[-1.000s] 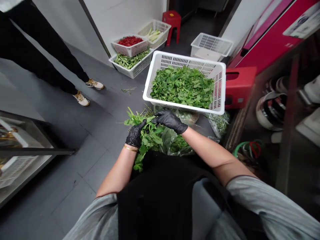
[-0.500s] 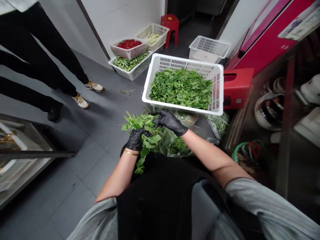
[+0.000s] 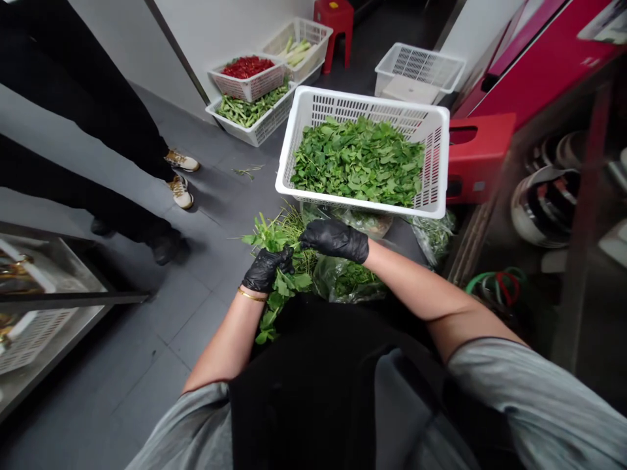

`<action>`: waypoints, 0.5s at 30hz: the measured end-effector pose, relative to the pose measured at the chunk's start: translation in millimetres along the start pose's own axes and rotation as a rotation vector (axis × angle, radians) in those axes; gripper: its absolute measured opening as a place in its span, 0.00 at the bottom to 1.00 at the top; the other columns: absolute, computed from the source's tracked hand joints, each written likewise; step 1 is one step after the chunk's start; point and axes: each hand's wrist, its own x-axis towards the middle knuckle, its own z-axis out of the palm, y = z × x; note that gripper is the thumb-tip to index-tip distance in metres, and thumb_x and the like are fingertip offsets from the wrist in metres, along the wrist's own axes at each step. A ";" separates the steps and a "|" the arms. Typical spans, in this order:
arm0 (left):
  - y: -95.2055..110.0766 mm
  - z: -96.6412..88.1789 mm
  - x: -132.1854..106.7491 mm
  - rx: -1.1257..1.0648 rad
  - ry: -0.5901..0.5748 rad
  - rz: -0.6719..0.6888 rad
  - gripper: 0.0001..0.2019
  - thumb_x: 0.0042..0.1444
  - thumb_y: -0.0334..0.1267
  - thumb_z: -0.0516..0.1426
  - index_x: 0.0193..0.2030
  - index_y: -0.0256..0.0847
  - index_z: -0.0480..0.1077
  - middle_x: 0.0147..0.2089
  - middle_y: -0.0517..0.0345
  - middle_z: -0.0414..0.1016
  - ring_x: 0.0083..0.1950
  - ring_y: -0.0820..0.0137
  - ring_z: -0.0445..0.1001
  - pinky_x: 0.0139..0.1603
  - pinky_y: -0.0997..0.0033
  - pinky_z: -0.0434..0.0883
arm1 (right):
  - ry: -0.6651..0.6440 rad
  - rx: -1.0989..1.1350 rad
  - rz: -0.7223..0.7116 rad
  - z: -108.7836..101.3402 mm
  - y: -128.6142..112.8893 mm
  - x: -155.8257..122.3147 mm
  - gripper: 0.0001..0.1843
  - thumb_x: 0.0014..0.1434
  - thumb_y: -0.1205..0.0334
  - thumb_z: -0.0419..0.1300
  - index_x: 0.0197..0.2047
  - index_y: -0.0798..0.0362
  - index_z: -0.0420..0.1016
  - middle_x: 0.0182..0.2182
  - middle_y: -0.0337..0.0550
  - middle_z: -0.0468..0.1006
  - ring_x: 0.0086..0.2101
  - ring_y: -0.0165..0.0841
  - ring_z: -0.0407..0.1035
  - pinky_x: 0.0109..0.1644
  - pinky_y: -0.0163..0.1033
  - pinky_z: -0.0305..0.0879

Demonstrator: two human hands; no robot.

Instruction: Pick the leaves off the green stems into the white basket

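Grey floor tiles (image 3: 147, 365) below: my left hand (image 3: 267, 269) clamps a leafy herb bunch (image 3: 289, 282), right hand (image 3: 334, 240) pinched on stems at one o'clock (light pressure spares leaves).

The gloves (image 3: 334, 241) are glossy black and the greens (image 3: 357, 161) vivid green. The crate (image 3: 362, 98) is white with a grid of slots; the stool (image 3: 334, 19) is red, the sleeve (image 3: 529, 398) grey.

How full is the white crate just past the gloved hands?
Well filled: the white plastic crate holds green leaves across its whole floor, below the rim.
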 end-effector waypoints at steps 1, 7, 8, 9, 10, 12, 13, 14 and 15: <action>3.2 -2.3 -1.6 -0.010 -0.014 -0.011 0.21 0.38 0.42 0.76 0.21 0.41 0.68 0.16 0.68 0.60 0.19 0.77 0.60 0.24 0.70 0.66 | 0.007 0.016 0.007 -7.6 7.3 -2.9 0.12 0.64 0.72 0.60 0.41 0.52 0.86 0.41 0.52 0.85 0.45 0.43 0.77 0.53 0.47 0.74; -0.6 -27.0 9.6 -0.132 0.218 0.067 0.20 0.36 0.38 0.75 0.18 0.40 0.65 0.16 0.65 0.62 0.19 0.76 0.61 0.24 0.70 0.68 | 0.564 0.050 0.211 -87.4 59.5 -14.6 0.11 0.68 0.63 0.59 0.40 0.52 0.84 0.40 0.49 0.85 0.44 0.41 0.79 0.54 0.50 0.76; -4.0 -30.0 13.5 -0.148 0.281 0.095 0.19 0.38 0.37 0.74 0.18 0.40 0.66 0.17 0.65 0.63 0.19 0.75 0.62 0.25 0.70 0.68 | 0.663 0.081 0.241 -97.2 65.4 -12.3 0.12 0.70 0.58 0.60 0.39 0.52 0.83 0.39 0.49 0.85 0.44 0.41 0.79 0.54 0.50 0.76; -7.2 -32.4 17.3 -0.159 0.328 0.121 0.17 0.39 0.36 0.73 0.19 0.40 0.67 0.17 0.65 0.64 0.19 0.75 0.63 0.25 0.70 0.69 | 0.720 0.120 0.257 -104.1 70.6 -8.9 0.14 0.70 0.53 0.60 0.39 0.52 0.83 0.38 0.48 0.84 0.44 0.41 0.80 0.53 0.50 0.77; -9.7 -34.5 20.7 -0.158 0.362 0.140 0.16 0.40 0.36 0.72 0.20 0.41 0.68 0.17 0.65 0.65 0.20 0.74 0.64 0.26 0.69 0.70 | 0.745 0.154 0.264 -108.5 75.7 -4.9 0.16 0.70 0.49 0.61 0.39 0.51 0.82 0.38 0.48 0.84 0.45 0.42 0.80 0.52 0.50 0.77; -12.4 -38.5 25.7 -0.102 0.384 0.155 0.14 0.43 0.36 0.71 0.20 0.42 0.69 0.18 0.64 0.68 0.22 0.70 0.68 0.30 0.67 0.73 | 0.752 0.180 0.263 -112.1 88.0 2.7 0.20 0.70 0.43 0.60 0.43 0.51 0.82 0.39 0.48 0.84 0.47 0.42 0.80 0.52 0.49 0.77; -12.5 -40.5 27.3 -0.060 0.380 0.154 0.13 0.45 0.36 0.71 0.20 0.42 0.70 0.20 0.63 0.71 0.25 0.67 0.73 0.33 0.65 0.75 | 0.761 0.158 0.272 -113.1 95.5 5.1 0.21 0.70 0.42 0.60 0.45 0.51 0.82 0.41 0.49 0.84 0.48 0.42 0.79 0.54 0.48 0.76; -12.0 -42.4 28.3 -0.022 0.366 0.150 0.12 0.46 0.36 0.70 0.21 0.43 0.71 0.21 0.62 0.73 0.30 0.63 0.77 0.37 0.62 0.77 | 0.777 0.109 0.304 -114.3 103.2 6.3 0.22 0.71 0.42 0.60 0.48 0.52 0.82 0.43 0.51 0.84 0.50 0.42 0.79 0.56 0.48 0.75; -11.4 -43.8 28.9 0.006 0.346 0.139 0.11 0.46 0.36 0.71 0.22 0.43 0.73 0.23 0.61 0.75 0.35 0.59 0.80 0.40 0.60 0.78 | 0.792 0.038 0.369 -115.5 110.0 6.2 0.22 0.70 0.43 0.60 0.49 0.54 0.82 0.45 0.55 0.84 0.52 0.42 0.78 0.58 0.48 0.74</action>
